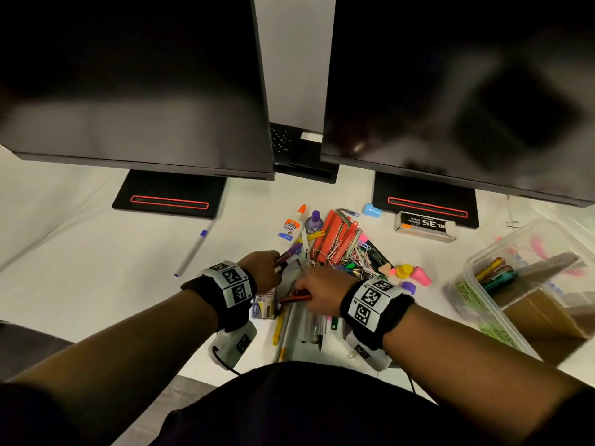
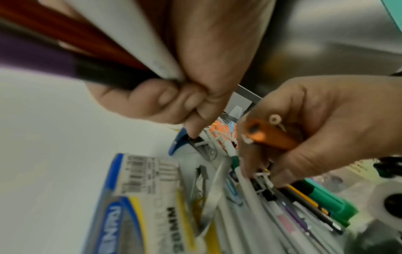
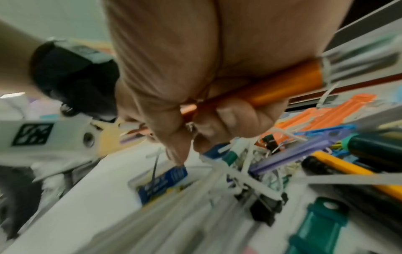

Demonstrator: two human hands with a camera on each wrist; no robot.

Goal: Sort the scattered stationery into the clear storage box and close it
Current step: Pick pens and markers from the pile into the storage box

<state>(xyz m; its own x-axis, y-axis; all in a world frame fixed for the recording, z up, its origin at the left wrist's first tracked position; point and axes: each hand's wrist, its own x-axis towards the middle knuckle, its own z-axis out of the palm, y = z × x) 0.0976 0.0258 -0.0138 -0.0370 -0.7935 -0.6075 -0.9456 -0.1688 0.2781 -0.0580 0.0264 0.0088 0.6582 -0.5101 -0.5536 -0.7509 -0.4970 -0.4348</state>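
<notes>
My left hand (image 1: 273, 263) grips a bundle of pens (image 1: 288, 256), purple-black, red and white, seen close in the left wrist view as the pen bundle (image 2: 93, 56) in the curled left hand (image 2: 174, 104). Right beside it, my right hand (image 1: 304, 292) holds an orange pen (image 1: 296, 298) over the stationery pile (image 1: 341, 249). In the right wrist view the right hand (image 3: 195, 141) is curled round the orange pen (image 3: 282, 84), and one fingertip touches the loose pens below. The clear storage box (image 1: 483, 313) stands open at the right with several markers inside.
A glue bottle (image 1: 291, 225), a purple bottle (image 1: 314, 222), a staples box (image 1: 425, 225) and a blue-capped pen (image 1: 193, 252) lie around the pile. A blue-yellow packet (image 2: 141, 197) and a green marker (image 2: 326, 201) lie under my hands. Two monitors (image 1: 145, 91) hang over the desk's back.
</notes>
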